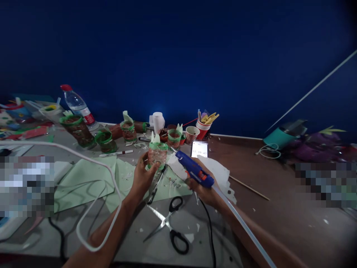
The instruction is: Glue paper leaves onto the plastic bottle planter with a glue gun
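Observation:
My left hand [145, 174] is wrapped round a small clear cup [157, 154] painted brown with a green rim, from which pale paper points stick up. In my right hand [205, 190] is a blue hot glue gun [195, 169], its nozzle pointing left near the cup's rim. A long clear glue stick [242, 225] runs out of the gun's back end. Below the hands, black-handled scissors [165, 222] lie spread apart on the table. A dark pen-like tool [156, 185] rests on the pale green paper [173, 190] beneath the cup.
Behind stand several similar brown-and-green cups [128, 132], a paper cup [192, 134] and a red cup of tools [203, 128]. A phone [199, 149] shows a timer. A water bottle [79, 106] leans at left. A white cable [114, 178] loops near my left arm; a wooden stick [249, 188] lies right.

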The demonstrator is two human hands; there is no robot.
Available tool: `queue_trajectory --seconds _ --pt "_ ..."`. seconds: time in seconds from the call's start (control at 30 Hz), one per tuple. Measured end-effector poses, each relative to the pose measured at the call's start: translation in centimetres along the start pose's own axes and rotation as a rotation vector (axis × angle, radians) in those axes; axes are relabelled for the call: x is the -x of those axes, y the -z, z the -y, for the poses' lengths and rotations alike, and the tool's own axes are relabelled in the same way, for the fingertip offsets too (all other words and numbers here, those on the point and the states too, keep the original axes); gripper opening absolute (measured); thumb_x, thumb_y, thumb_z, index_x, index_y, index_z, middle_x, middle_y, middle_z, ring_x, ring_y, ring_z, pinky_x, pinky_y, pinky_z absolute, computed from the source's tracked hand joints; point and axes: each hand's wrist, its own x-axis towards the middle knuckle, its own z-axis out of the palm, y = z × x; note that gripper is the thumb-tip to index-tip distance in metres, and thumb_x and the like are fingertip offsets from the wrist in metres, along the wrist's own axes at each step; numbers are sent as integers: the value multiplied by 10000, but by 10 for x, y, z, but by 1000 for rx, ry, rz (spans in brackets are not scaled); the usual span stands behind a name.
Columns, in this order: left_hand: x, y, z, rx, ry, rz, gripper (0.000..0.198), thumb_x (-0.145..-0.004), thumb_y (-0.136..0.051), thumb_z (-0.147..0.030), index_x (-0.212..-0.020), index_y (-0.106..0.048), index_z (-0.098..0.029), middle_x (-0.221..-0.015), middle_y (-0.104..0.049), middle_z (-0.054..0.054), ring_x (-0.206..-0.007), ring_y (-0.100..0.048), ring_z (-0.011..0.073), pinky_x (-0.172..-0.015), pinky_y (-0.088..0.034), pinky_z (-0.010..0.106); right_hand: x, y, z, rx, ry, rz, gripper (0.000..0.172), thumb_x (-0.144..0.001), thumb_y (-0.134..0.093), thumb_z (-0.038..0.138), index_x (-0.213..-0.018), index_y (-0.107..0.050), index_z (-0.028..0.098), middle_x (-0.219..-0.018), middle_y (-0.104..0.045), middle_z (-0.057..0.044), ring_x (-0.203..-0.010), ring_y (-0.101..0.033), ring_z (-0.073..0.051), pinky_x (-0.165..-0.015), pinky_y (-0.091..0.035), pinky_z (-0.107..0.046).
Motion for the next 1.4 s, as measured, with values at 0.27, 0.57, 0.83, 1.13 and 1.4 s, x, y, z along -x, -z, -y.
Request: queue_trajectory --seconds 0.27,0.57,0.83,1.13,1.4 --pt "-2 0 -1 17 -21 -31 523 -757 -665 -366 -1220 -546 -154 -1224 -633 134 -1122 -599 275 -990 -438 445 18 43 6 190 46 189 355 -725 -640 148 -1068 -553 177 -1163 -535 -146 -1052 -562 -270 -868 -506 -379" --pt "0 -2 -1 66 -47 29 515 -764 -668 -421 -1198 -557 -169 -1197 -639 129 -1103 -599 280 -952 -457 431 114 107 -52 615 -191 -68 329 -735 -587 195 -1062 -620 186 -1073 -582 -130 -1005 -602 -308 -862 -507 -439" --pt "3 -5 -2 39 -43 31 566 -735 -688 -440 -1210 -542 -171 -1210 -630 128 -1121 -587 287 -963 -440 431 162 116 -92 798 -527 26 355 -810 -517 340 -1074 -640 135 -1039 -629 -149 -980 -625 -309 -859 -502 -446" --pt "5 -6 -3 43 -45 15 556 -732 -695 -389 -1218 -522 -180 -1206 -625 125 -1120 -592 286 -968 -441 448 99 106 -24 1066 -400 65 377 -900 -428 282 -1198 -631 169 -1149 -645 -167 -1023 -598 -363 -859 -444 -547" --pt "5 -4 -5 -5 -72 8 549 -739 -674 -379 -1216 -523 -155 -1205 -627 141 -1108 -597 285 -971 -442 452 5 0 -8 533 112 520 349 -863 -462 59 -1111 -685 160 -947 -655 -112 -887 -597 -216 -781 -469 -311"
